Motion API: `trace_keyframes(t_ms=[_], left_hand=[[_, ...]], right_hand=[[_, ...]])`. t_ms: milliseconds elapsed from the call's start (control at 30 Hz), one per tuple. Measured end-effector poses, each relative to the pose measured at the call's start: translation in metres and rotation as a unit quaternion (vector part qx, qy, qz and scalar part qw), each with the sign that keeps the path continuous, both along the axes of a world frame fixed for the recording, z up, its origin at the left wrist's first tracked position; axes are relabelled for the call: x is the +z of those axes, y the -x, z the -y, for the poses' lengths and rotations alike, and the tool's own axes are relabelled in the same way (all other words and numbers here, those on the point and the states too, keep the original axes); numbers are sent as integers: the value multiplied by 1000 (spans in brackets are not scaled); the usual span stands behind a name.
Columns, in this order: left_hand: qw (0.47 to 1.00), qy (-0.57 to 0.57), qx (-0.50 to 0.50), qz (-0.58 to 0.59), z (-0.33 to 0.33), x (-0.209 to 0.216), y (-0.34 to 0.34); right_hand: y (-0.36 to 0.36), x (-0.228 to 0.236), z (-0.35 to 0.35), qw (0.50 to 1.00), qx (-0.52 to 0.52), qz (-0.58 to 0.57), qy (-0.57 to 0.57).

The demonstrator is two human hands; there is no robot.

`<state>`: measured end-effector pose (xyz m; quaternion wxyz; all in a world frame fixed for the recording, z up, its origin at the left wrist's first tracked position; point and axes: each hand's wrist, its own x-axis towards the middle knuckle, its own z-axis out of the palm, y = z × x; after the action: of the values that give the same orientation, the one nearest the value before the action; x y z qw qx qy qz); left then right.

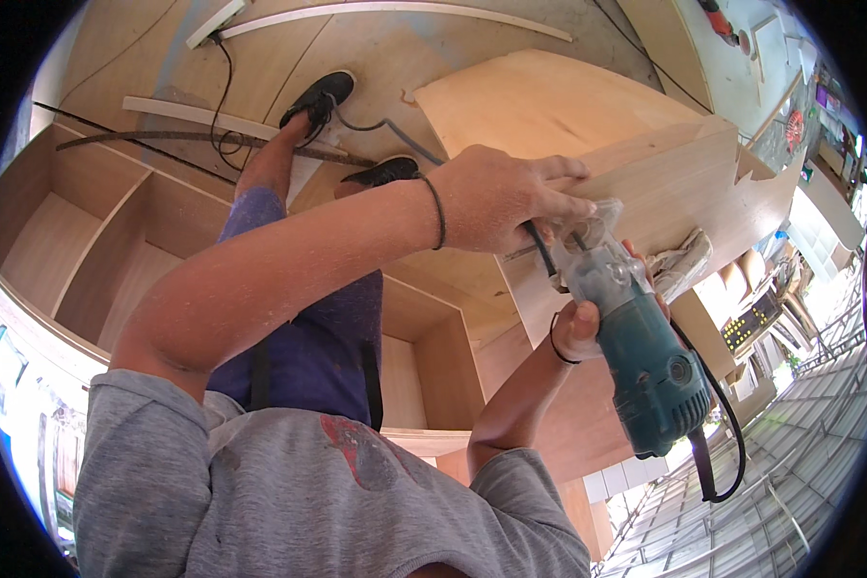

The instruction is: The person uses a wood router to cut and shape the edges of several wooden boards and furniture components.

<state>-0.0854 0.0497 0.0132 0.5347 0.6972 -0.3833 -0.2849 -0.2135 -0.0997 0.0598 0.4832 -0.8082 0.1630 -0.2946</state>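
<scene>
A teal trim router [645, 361] with a clear plastic base [599, 265] is tilted beside a light wood panel [665, 183]. My right hand [584, 326] wraps round the router's body just below that base, its far fingers partly hidden. From the left, my left hand [501, 197] reaches across and closes at the base's upper end, with two fingers stretched toward the panel and the thumb mostly hidden. A black cord [737, 453] loops from the router's rear end. Whether the bit touches wood cannot be seen.
Open wooden cabinet frames [96, 226] lie to the left, past my legs. A large light plywood sheet [539, 101] lies beyond my hands. A dark cable [223, 106] and thin white strips [385, 12] are on the floor. Mixed clutter [766, 318] stands at the right.
</scene>
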Motion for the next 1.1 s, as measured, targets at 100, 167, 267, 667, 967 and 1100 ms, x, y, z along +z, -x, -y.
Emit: trace_keyframes(t_ms=[100,167,267,667,967,1100], left_hand=[[1000,12,11,16,2,-4,0],[998,17,25,52,5,-7,0],[999,10,16,48,6,-6,-1],[999,14,14,43,14,-7,-5],[999,24,12,38,24,-8,-11],[999,19,-10,32,28,-10,-17]], right_hand=[[1,-1,6,1000,6,-6,5],[1,-1,8,1000,7,-12,9],[-4,2,3,1000,-7,-9,8],[-1,-1,20,1000,16,-12,-2],[-5,-2,29,1000,10,-16,-17],[-7,-3,34,1000,6,-9,-20]])
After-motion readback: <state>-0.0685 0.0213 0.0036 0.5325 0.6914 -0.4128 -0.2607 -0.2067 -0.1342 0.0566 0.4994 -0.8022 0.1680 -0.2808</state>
